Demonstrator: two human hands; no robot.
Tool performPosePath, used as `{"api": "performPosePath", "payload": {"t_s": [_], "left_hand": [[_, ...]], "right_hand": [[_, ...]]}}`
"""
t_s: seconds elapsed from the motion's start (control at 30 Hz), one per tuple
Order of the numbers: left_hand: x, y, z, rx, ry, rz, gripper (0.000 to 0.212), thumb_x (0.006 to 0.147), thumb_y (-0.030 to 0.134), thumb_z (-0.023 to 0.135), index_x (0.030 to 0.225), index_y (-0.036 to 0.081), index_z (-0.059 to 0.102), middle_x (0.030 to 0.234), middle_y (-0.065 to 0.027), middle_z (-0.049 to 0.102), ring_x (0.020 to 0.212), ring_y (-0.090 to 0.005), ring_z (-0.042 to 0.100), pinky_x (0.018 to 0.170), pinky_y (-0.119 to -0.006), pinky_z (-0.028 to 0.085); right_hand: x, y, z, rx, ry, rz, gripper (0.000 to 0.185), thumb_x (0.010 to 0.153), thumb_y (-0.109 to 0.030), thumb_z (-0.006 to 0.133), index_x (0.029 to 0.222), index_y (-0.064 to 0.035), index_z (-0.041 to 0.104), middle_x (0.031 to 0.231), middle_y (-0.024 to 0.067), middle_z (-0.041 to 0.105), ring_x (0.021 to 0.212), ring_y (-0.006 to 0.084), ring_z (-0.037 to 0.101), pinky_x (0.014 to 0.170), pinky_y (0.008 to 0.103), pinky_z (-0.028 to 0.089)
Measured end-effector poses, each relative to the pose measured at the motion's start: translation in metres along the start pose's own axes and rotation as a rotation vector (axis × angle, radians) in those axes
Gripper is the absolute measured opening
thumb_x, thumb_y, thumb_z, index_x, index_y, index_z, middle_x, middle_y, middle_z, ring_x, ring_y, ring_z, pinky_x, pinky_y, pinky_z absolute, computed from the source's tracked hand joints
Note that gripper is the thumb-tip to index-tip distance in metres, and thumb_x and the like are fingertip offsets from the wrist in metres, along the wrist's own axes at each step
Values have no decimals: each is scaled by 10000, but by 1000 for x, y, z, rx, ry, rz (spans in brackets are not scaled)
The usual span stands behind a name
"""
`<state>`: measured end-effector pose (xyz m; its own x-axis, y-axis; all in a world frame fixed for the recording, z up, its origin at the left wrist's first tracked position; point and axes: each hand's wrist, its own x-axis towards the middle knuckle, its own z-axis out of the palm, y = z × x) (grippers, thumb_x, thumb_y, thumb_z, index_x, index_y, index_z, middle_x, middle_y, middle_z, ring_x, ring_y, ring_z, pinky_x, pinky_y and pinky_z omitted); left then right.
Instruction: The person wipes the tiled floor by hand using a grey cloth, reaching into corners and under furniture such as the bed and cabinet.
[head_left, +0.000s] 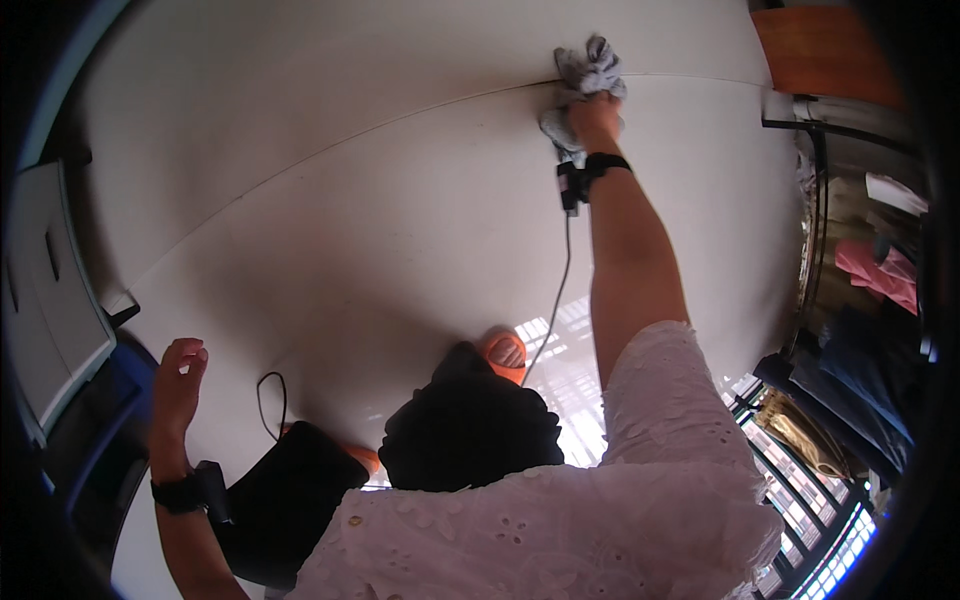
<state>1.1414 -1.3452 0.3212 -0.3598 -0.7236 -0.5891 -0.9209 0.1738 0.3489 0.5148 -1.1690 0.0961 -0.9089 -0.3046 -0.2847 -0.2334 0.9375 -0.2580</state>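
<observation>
A crumpled grey cloth lies on the pale tiled floor, bunched across a seam between tiles. My right hand presses down on it at arm's length, the fingers partly hidden in its folds. Around that wrist is a black strap with a small device, from which a thin cable runs back towards my feet. My left hand hangs in the air at the left, loosely curled and holding nothing. Its wrist also carries a black strapped device.
On the left stands a light drawer cabinet, with a dark blue object below it. A black metal rack with clothes and bags lines the right side, near an orange-brown panel. My orange slipper and a cable loop are near my legs.
</observation>
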Motion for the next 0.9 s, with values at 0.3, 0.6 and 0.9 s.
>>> {"api": "performPosePath", "payload": {"t_s": [0.3, 0.6, 0.9], "left_hand": [[7, -8, 13, -213, -16, -55, 216, 875, 199, 586, 1039, 60, 567, 1013, -43, 567, 925, -160, 560, 749, -276, 453], [7, -3, 22, -263, 22, 104, 202, 869, 173, 588, 1042, 69, 570, 1012, -32, 568, 909, -141, 560, 715, -256, 455], [-31, -6, -2, -381, 44, -26, 236, 889, 213, 568, 1067, 59, 559, 1046, -33, 579, 954, -138, 543, 747, -262, 448]], "right_hand": [[-166, -129, 64, -148, -328, -405, 610, 766, -237, 557, 1301, -21, 358, 1373, 190, 250, 936, 352, 604, 780, 414, 509], [-183, -158, 81, 148, -281, -697, 350, 700, -158, 580, 1018, -15, 560, 1102, 216, 505, 950, 389, 556, 838, 430, 462], [-85, -102, 15, 759, -341, -236, 460, 735, -240, 605, 1113, 16, 546, 997, 188, 632, 934, 276, 607, 797, 374, 468]]}}
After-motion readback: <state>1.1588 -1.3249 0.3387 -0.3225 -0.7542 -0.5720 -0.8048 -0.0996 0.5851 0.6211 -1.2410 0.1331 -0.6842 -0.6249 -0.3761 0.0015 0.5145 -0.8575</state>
